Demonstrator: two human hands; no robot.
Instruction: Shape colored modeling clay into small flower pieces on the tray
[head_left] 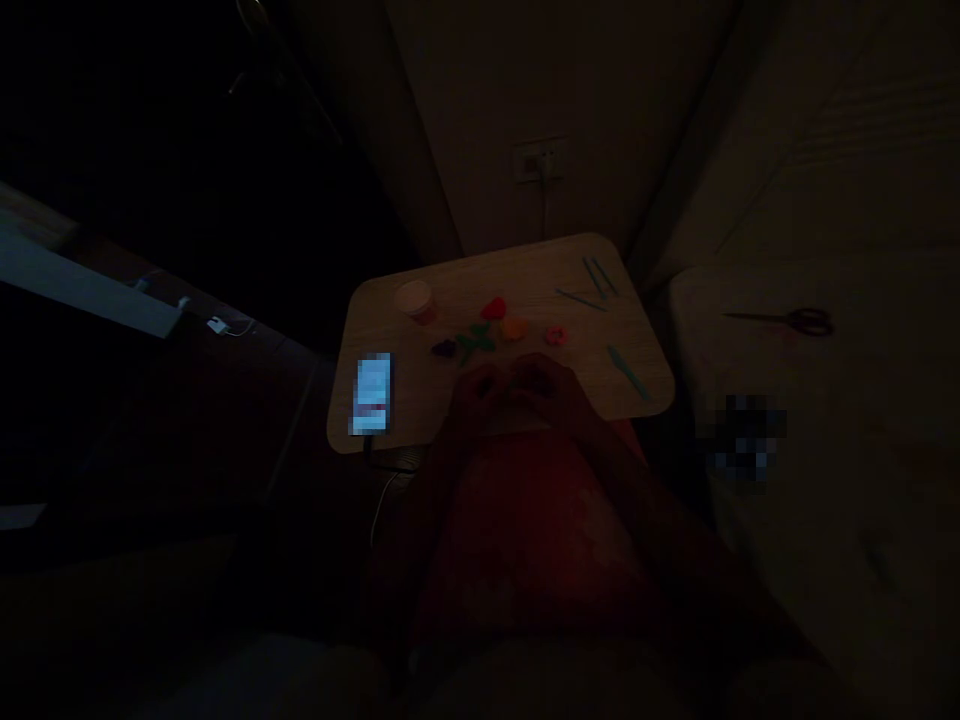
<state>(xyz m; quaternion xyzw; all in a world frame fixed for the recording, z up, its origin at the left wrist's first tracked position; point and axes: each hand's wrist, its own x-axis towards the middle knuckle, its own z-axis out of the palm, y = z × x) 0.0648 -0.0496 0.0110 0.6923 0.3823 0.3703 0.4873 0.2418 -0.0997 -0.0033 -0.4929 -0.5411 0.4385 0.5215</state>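
In the dim light my left hand point(478, 392) and my right hand point(546, 383) meet above the near edge of a small wooden table point(450, 285). Both have curled fingers, their tips close together; whatever is between them is too dark to make out. Just beyond the fingers lie a green leaf-like piece point(477, 342), a purple piece point(444, 348), a red piece point(493, 308) and an orange piece point(513, 329). A pink ring-like piece point(556, 335) sits beyond my right hand.
A lidded tub point(415, 300) stands at the back left, with a lit phone point(371, 393) nearer me. Several thin sticks point(595, 278) and a teal knife-like tool point(628, 372) lie on the right. Scissors point(795, 320) rest on a pale surface beyond the table's right side.
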